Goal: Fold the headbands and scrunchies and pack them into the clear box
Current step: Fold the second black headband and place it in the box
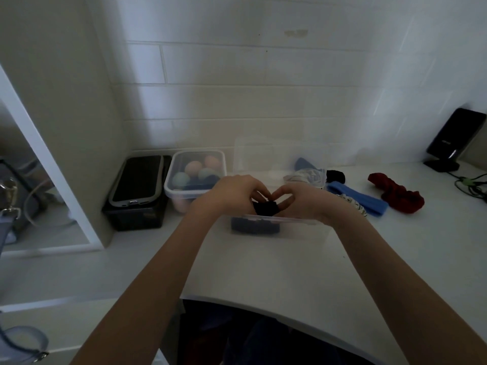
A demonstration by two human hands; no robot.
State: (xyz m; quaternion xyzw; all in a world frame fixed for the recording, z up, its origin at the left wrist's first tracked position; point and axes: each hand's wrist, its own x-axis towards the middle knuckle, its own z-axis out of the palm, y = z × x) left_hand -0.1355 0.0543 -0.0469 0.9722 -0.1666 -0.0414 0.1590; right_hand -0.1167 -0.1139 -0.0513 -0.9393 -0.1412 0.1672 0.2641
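Observation:
A clear box (pixel 303 222) stands on the white desk in front of me, with a dark blue folded band (pixel 254 226) lying inside at its left. Just above the box's rim, my left hand (pixel 234 192) and my right hand (pixel 303 200) both pinch a small black scrunchie (pixel 266 208) between their fingertips. To the right lie a bright blue headband (pixel 355 197), a striped white scrunchie (pixel 353 204) partly under my right wrist, a dark red scrunchie (pixel 395 192) and a black scrunchie (pixel 335 176). A patterned white band (pixel 303 175) rests behind my right hand.
The box's clear lid (pixel 263 154) leans against the tiled wall. At the back left stand a lidded tub of pastel balls (pixel 195 175) and a black bin with a phone (pixel 137 180) on top. A black device on a stand (pixel 453 138) and cables (pixel 471 183) sit far right.

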